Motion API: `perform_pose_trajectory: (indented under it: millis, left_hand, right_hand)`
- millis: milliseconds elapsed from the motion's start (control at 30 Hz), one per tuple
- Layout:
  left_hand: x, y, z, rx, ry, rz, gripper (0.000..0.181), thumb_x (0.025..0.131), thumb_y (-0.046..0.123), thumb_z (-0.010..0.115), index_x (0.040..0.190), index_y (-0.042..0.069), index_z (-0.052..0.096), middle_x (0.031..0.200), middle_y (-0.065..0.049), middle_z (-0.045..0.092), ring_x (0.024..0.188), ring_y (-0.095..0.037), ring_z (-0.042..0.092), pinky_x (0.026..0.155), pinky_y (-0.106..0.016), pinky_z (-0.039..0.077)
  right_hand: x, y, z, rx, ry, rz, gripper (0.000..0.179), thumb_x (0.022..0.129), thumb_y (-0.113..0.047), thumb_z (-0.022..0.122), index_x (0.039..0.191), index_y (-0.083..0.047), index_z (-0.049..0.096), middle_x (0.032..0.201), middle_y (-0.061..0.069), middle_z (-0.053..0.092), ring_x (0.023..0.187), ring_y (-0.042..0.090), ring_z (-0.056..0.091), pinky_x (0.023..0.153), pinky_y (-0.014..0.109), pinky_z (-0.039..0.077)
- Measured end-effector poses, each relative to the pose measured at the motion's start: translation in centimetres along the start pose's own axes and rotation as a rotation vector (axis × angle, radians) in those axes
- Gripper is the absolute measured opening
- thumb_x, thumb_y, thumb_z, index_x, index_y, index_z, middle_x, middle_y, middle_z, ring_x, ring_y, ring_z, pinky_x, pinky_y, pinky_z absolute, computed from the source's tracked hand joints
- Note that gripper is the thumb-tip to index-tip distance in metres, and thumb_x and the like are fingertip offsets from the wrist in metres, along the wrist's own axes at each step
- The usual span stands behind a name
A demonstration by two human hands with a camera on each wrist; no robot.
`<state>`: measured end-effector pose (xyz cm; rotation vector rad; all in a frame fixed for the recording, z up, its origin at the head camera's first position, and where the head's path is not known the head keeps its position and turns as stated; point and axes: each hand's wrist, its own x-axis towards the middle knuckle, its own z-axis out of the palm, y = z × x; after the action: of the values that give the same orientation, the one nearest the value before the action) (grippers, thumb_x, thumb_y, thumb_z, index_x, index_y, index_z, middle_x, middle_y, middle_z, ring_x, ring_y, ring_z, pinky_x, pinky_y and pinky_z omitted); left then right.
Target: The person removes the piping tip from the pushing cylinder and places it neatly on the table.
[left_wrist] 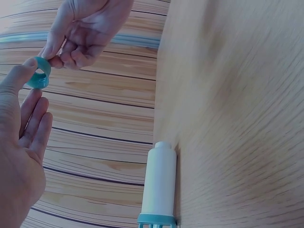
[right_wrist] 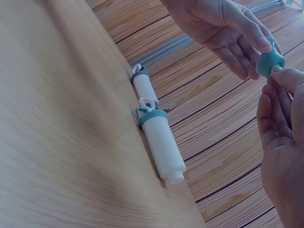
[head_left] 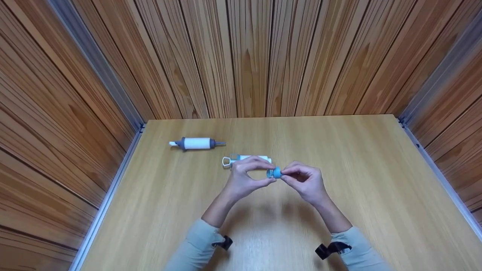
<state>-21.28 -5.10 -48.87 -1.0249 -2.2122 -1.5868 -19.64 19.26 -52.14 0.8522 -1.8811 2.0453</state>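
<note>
A small teal ring-shaped cap (head_left: 277,172) is up off the table between both hands; the left wrist view shows its open, hollow end (left_wrist: 40,81). My left hand (head_left: 244,177) pinches its left side between thumb and fingertips. From the other side my right hand (head_left: 307,182) pinches it with thumb and forefinger. Just beyond the left hand lies a white syringe-like tube (right_wrist: 162,147) with a teal collar and a looped handle, partly hidden by that hand in the head view. Its narrow spout end (left_wrist: 163,145) is bare.
A second white tube (head_left: 197,143) with dark grey ends, a white handle and a thin grey nozzle lies farther back on the left of the wooden table (head_left: 357,150). Wood-plank walls (head_left: 248,56) close in the back and sides, with metal rails (head_left: 105,203) along the table's sides.
</note>
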Motion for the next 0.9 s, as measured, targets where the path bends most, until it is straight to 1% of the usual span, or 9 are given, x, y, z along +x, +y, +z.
perform_pose_trajectory:
  millis: [167, 300, 567, 733, 800, 900]
  left_hand:
    - [0.02, -0.02, 0.08, 0.000, 0.001, 0.001, 0.028, 0.093, 0.014, 0.094, 0.118, 0.006, 0.087, 0.118, -0.009, 0.086, 0.120, -0.028, 0.080, 0.110, -0.037, 0.064]
    - [0.02, -0.01, 0.06, 0.009, -0.004, -0.011, 0.028, 0.091, 0.013, 0.095, 0.117, 0.005, 0.087, 0.118, -0.010, 0.087, 0.121, -0.029, 0.080, 0.112, -0.038, 0.063]
    - [0.07, 0.23, -0.02, 0.005, -0.013, -0.025, 0.030, 0.092, 0.012, 0.094, 0.120, 0.005, 0.086, 0.121, -0.011, 0.085, 0.125, -0.029, 0.079, 0.113, -0.039, 0.063]
    - [0.05, 0.16, -0.21, -0.010, 0.008, -0.006, 0.029, 0.092, 0.012, 0.095, 0.118, 0.006, 0.087, 0.120, -0.011, 0.086, 0.124, -0.030, 0.079, 0.110, -0.036, 0.064]
    - [0.06, 0.16, -0.36, -0.019, 0.025, 0.002, 0.028, 0.091, 0.011, 0.095, 0.117, 0.005, 0.087, 0.119, -0.012, 0.086, 0.122, -0.031, 0.079, 0.108, -0.036, 0.065]
    - [0.12, 0.28, -0.59, -0.025, 0.049, 0.001, 0.028, 0.090, 0.009, 0.095, 0.117, 0.006, 0.087, 0.118, -0.011, 0.086, 0.121, -0.031, 0.079, 0.109, -0.035, 0.064]
  right_hand:
    - [0.02, 0.05, 0.07, 0.003, 0.006, 0.004, 0.025, 0.091, 0.027, 0.071, 0.109, 0.013, 0.080, 0.105, -0.008, 0.082, 0.095, 0.004, 0.077, 0.087, 0.017, 0.065]
    - [0.02, 0.07, 0.08, -0.004, 0.013, -0.003, 0.025, 0.090, 0.028, 0.072, 0.108, 0.013, 0.080, 0.105, -0.008, 0.082, 0.096, 0.003, 0.077, 0.087, 0.017, 0.065]
    - [0.04, 0.09, -0.11, -0.005, 0.006, -0.013, 0.026, 0.090, 0.028, 0.072, 0.110, 0.013, 0.080, 0.107, -0.008, 0.083, 0.098, 0.005, 0.078, 0.089, 0.018, 0.066]
    - [-0.09, 0.28, -0.40, 0.002, -0.006, -0.022, 0.029, 0.090, 0.028, 0.070, 0.114, 0.014, 0.078, 0.110, -0.007, 0.083, 0.099, 0.005, 0.078, 0.090, 0.018, 0.066]
    - [-0.17, 0.29, -0.58, -0.008, 0.006, -0.020, 0.029, 0.090, 0.029, 0.070, 0.113, 0.014, 0.078, 0.110, -0.008, 0.083, 0.098, 0.004, 0.079, 0.090, 0.018, 0.065]
    - [-0.19, 0.22, -0.83, -0.024, 0.028, -0.013, 0.028, 0.089, 0.029, 0.070, 0.112, 0.014, 0.077, 0.108, -0.008, 0.083, 0.097, 0.004, 0.080, 0.089, 0.018, 0.066]
